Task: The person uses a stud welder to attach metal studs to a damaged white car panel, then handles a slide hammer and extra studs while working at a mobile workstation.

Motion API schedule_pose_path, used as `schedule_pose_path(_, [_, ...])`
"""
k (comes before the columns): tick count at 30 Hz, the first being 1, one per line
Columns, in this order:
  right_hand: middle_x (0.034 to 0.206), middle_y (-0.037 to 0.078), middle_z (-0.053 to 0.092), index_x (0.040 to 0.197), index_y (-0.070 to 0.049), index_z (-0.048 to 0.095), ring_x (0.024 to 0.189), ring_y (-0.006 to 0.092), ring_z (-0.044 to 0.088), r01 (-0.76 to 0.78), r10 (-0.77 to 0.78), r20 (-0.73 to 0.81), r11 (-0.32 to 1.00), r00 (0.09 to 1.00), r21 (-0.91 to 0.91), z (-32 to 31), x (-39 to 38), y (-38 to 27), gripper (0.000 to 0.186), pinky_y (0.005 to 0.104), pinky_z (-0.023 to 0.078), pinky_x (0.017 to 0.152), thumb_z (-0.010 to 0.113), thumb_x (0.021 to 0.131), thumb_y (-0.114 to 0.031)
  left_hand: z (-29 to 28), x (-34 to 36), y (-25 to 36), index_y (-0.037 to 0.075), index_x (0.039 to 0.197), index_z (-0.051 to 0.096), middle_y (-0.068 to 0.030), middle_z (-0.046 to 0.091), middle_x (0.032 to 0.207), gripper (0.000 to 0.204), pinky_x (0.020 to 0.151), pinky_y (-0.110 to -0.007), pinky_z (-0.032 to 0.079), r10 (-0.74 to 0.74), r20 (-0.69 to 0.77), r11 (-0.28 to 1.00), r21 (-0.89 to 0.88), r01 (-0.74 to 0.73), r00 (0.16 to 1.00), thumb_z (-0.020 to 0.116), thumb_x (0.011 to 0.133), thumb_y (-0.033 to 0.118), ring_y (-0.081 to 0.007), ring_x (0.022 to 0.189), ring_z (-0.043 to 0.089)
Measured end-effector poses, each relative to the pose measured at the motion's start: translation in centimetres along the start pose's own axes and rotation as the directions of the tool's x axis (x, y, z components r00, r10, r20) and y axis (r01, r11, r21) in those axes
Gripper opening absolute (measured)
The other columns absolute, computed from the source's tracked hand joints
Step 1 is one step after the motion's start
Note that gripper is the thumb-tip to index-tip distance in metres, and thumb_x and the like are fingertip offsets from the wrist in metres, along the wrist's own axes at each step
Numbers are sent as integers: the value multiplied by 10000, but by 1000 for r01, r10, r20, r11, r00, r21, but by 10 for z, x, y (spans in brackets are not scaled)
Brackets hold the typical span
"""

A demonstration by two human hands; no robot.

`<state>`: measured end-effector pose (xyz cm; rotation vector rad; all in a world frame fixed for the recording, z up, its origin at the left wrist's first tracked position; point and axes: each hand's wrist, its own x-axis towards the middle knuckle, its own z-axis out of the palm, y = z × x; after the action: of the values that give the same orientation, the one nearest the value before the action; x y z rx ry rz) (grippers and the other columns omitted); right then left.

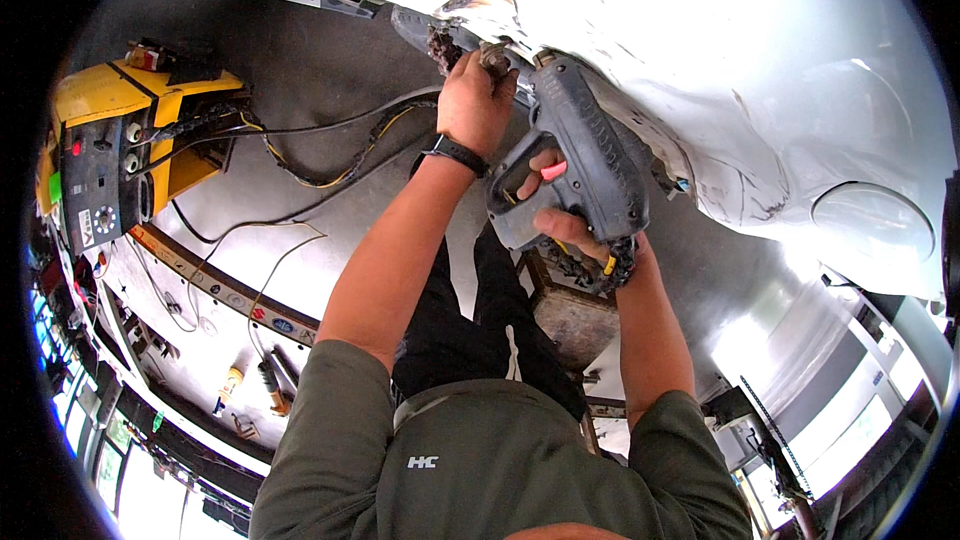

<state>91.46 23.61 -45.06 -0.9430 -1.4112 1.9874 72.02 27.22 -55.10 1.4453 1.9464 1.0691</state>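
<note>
My right hand is wrapped around the handle of a grey pistol-grip welding gun, with a finger by its red trigger. The gun's nose points up at the damaged lower edge of a white car body panel, which is dented, scraped and partly bare. To the left of the nose, my left hand is closed near the same edge. A small dull metal piece shows at its fingertips, and a lumpy brownish strand hangs beside it. What the fingers grip is partly hidden.
A yellow-and-black machine with knobs stands on the left. Dark cables run from it across the floor toward my hands. Below the gun is a worn box-like stand. Tools with orange handles lie at lower left.
</note>
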Motion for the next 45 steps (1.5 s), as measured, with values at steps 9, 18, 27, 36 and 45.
schedule_pose_path(9, [1232,76,615,1239,-93,601,1041,214,670,3,-2,-10,997,1000,74,-1,-3,7,498,396,559,873,853,809,-93,-7,2,4,29,1076,629,-228,672,1004,227,820,-500,540,-9,34,1000,12,9,999,678,861,83,-455,955,640])
schedule_pose_path(18, [1220,84,605,1214,-101,600,1039,242,671,45,-36,-62,987,997,154,7,-2,12,505,416,562,869,870,788,-105,-5,2,-3,30,1065,638,-221,677,994,224,811,-496,537,20,41,1000,-21,-19,999,691,861,108,-451,952,644])
schedule_pose_path(27, [1133,58,610,1228,-62,583,986,234,658,28,-19,-89,994,996,107,13,3,8,531,399,537,866,824,759,-126,-8,4,0,22,1058,637,-224,674,996,218,804,-497,534,4,46,1000,-5,-4,999,680,876,135,-455,952,640])
schedule_pose_path(36, [1057,77,662,1272,-75,592,990,213,665,-12,29,-124,991,992,133,10,-2,14,587,375,530,882,845,750,-166,-6,3,-1,20,1060,640,-226,669,979,222,793,-500,534,17,21,1000,-5,-17,1000,684,882,145,-453,929,646])
schedule_pose_path(45, [1060,67,656,1257,-81,582,987,213,670,8,-1,-99,998,995,68,8,1,16,575,383,537,881,850,758,-178,-7,3,-6,30,1076,638,-221,674,976,228,782,-502,536,30,20,999,-19,-29,999,689,888,150,-454,917,649])
